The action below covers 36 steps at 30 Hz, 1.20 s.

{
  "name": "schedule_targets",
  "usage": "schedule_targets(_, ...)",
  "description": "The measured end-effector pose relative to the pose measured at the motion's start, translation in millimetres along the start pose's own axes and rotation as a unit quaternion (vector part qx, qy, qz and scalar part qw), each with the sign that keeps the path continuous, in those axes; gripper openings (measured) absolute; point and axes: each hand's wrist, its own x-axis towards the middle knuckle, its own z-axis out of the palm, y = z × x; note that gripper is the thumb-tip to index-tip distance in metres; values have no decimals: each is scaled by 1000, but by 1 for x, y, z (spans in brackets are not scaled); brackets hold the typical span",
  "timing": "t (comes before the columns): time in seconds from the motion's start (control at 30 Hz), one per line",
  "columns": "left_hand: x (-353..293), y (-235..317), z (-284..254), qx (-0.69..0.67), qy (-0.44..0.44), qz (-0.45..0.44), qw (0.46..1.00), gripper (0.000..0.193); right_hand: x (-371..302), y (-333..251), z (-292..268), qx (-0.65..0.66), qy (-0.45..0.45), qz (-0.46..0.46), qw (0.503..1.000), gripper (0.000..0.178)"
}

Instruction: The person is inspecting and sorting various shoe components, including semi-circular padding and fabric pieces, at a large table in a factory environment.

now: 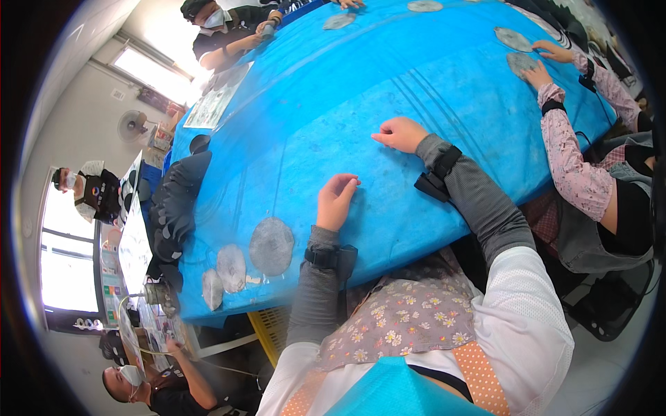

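My left hand [338, 201] hovers over the blue-covered table [333, 139], its thumb and fingers pinched together. Farther away and to the right is my right hand [402, 134], its fingers curled in. Whatever either hand may hold is too small or hidden to make out. To the left of my left forearm lie three flat grey fabric-like discs: a large one [271, 246], a smaller one [231, 267] and a pale one [212, 289] by the table's corner. Neither hand touches them.
Dark curved pieces [182, 197] are stacked along the left edge. At right, a co-worker's hands [538, 73] rest by two grey discs [513, 39]. Another disc [338, 21] lies at the far side, near a masked person [229, 38]. A yellow crate [270, 331] stands below the table edge.
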Motion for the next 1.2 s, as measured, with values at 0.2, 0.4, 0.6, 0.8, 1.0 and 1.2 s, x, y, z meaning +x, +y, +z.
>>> schedule_targets(0.2, 4, -1, 4, -12, 5, 7, 1000, 16, 1, 3, -3, -5, 25, -28, 999, 35)
schedule_targets(0.4, 8, 5, 5, 11, 5, 2, 1000, 19, 7, 13, -1, 31, 25, -52, 998, 24)
schedule_targets(0.6, 9, 10, 2, 19, 22, 10, 1000, 22, 15, 11, -5, -15, 23, -56, 998, 24)
schedule_targets(0.8, 2, 7, -3, 14, 23, -6, 1000, 22, 13, 12, 4, 83, -16, -2, 996, 37)
schedule_targets(1.0, 2, -1, -1, 91, 59, 61, 992, 25, 14, 18, 6, -37, 14, -100, 994, 35)
schedule_targets(1.2, 4, -8, 1, 35, 60, 82, 994, 21, 17, 26, 9, 122, -22, -55, 991, 24)
